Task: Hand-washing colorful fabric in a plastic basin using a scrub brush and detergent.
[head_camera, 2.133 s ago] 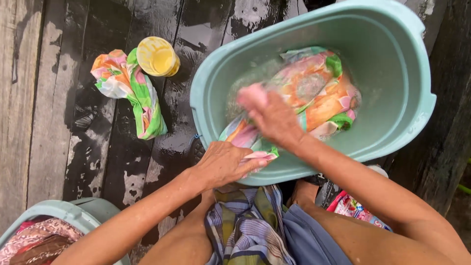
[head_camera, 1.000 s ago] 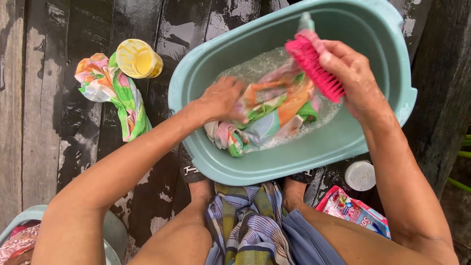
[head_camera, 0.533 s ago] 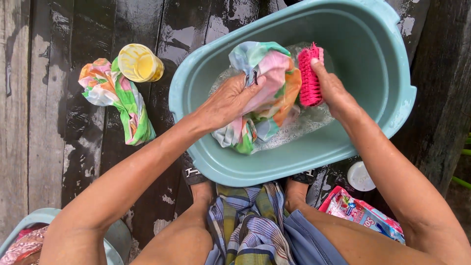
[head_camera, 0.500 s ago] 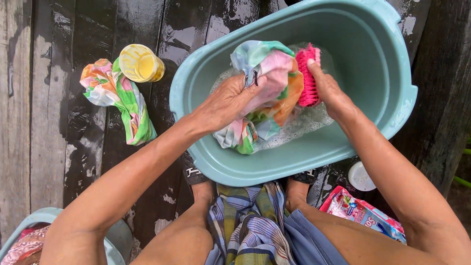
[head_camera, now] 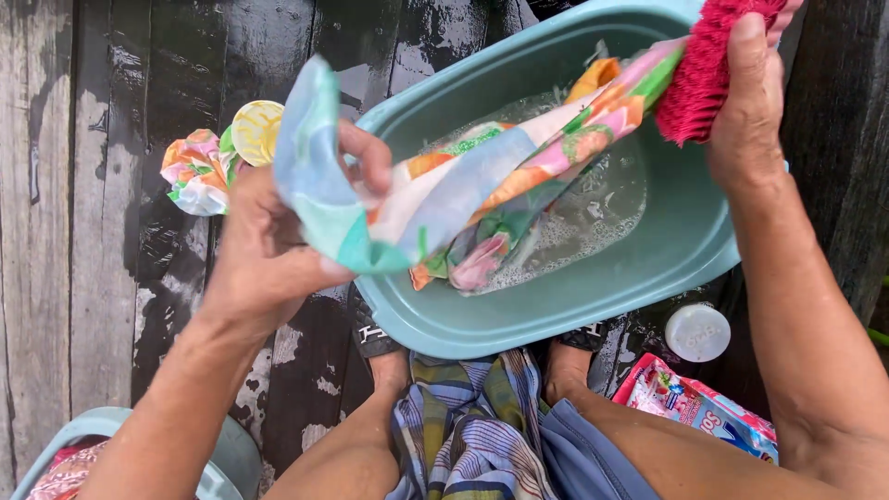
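My left hand (head_camera: 273,245) grips one end of a wet, many-coloured floral cloth (head_camera: 482,181) and holds it raised over the near-left rim of a teal plastic basin (head_camera: 556,315). The cloth stretches up to the right, and its lower folds hang into soapy water in the basin. My right hand (head_camera: 752,106) holds a pink scrubbing brush (head_camera: 708,79) at the top right and seems to pinch the cloth's far end against it.
A second twisted floral cloth (head_camera: 190,171) and a yellow cup (head_camera: 255,130) lie on the wet dark planks at left. A white round lid (head_camera: 696,331) and a pink packet (head_camera: 699,417) sit by my right leg. Another teal tub (head_camera: 111,440) with laundry is at bottom left.
Both hands have lifted the cloth out of the water and pulled it taut between them. The left hand came toward me and left, the right hand with the brush rose to the far right.
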